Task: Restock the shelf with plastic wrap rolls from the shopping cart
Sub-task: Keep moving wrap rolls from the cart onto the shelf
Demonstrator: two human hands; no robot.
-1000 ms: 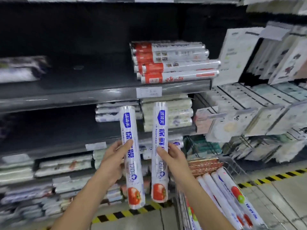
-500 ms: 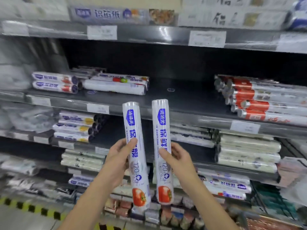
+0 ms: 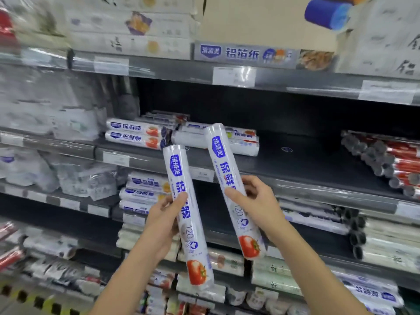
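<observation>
Store shelving fills the view, and the dark shelf already has a few wrap rolls lying at its left end. Left hand grips one plastic wrap roll, right hand grips another roll, both tilted up-left, apart, tomato ends down.

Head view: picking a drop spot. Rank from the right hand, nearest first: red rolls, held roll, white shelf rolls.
1. Held roll, gripped in the right hand.
2. White rolls, on the shelf just above.
3. Red rolls, far right, same shelf.
</observation>
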